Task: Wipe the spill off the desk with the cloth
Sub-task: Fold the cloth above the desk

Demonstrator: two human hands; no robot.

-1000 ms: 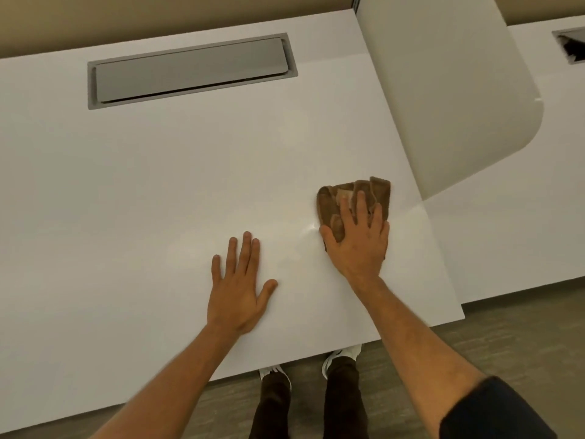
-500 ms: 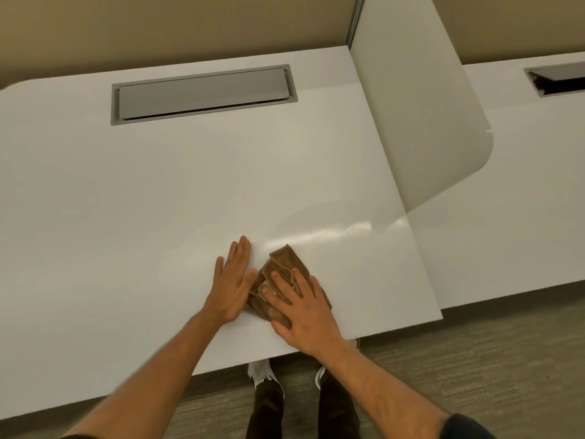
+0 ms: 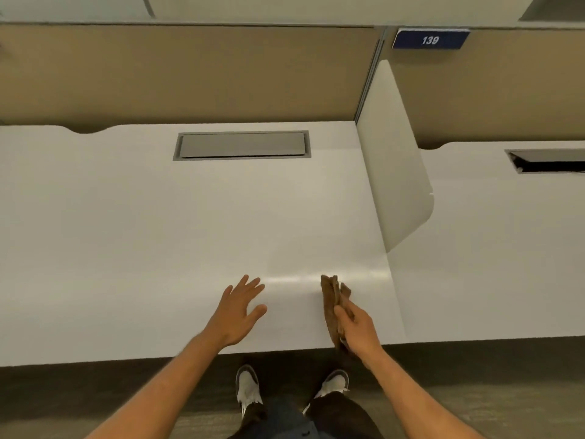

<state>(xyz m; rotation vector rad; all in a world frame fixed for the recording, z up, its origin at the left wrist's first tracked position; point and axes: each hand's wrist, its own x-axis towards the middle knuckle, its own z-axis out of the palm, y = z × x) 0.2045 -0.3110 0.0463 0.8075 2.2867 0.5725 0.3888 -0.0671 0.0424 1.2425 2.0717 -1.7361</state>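
A brown cloth (image 3: pixel 332 296) is bunched in my right hand (image 3: pixel 356 327), lifted off the white desk (image 3: pixel 158 232) near its front edge, with the cloth's end sticking up past my fingers. My left hand (image 3: pixel 237 308) hovers open with fingers spread over the desk's front edge, a short way left of the cloth. I see no spill on the desk, only a bright glare streak between my hands.
A grey cable flap (image 3: pixel 242 145) is set in the desk at the back. A white rounded divider (image 3: pixel 395 172) stands at the right, with a second desk (image 3: pixel 490 248) beyond. Tan partition (image 3: pixel 190 74) behind; sign reading 139 (image 3: pixel 430 39). My shoes (image 3: pixel 248 388) are below.
My right hand dragged the cloth from the right side toward the front edge, then lifted it off the desk. My left hand rose off the surface. My head pulled back and up.
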